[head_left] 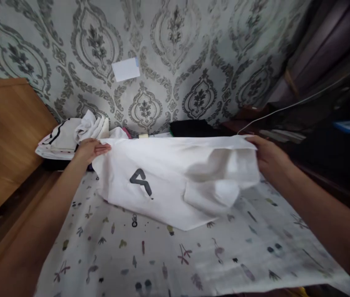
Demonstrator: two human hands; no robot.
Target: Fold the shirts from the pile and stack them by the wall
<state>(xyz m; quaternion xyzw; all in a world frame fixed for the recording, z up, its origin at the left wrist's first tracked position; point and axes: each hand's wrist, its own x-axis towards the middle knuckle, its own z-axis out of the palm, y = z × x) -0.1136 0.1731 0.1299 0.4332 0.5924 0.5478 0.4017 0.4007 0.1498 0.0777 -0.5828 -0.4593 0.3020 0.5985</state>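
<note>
A white garment with a dark printed mark, likely a shirt [162,165], is stretched between my two hands above a patterned cloth [150,260]. My left hand [90,149] grips its upper left corner, fingers closed on the fabric. At the upper right corner my right hand [266,152] pinches the cloth; part of those fingers is hidden behind it. The upper edge runs nearly straight between the hands, while the lower part hangs in loose folds toward the printed surface.
Folded clothes [66,136] are stacked at the far left, beside a wooden cabinet [8,140]. Black folded fabric [192,128] lies by the patterned wall [175,53], which bears a white paper [126,69]. A thin white cable [289,106] crosses the right side.
</note>
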